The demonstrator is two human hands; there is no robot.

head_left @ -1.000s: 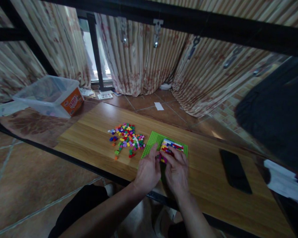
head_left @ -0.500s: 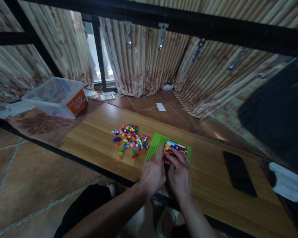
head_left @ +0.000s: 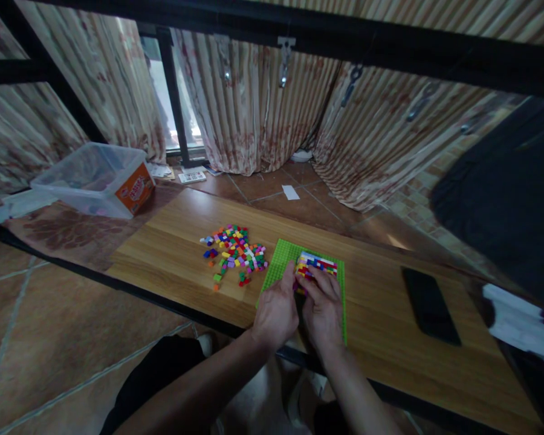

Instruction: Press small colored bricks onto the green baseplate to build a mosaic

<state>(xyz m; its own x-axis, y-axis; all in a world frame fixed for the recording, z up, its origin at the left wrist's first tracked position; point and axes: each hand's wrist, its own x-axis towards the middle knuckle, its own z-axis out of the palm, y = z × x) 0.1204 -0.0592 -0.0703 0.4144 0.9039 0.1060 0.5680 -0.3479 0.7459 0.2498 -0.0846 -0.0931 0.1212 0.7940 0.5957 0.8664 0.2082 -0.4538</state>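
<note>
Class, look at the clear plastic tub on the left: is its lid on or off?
Off. The clear tub shows an open top rim, and you can see straight down into it; a flat pale piece lies beside it, perhaps the lid.

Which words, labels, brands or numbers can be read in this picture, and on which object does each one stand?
No text here can be read with certainty.
Orange label on the clear plastic bin: it has lettering, but too blurred to read.
Cards on the floor by the curtain: printed, but too small to read.
Black phone on the wooden table: dark screen, no text visible.
Small bricks and green baseplate: no lettering visible.
</note>
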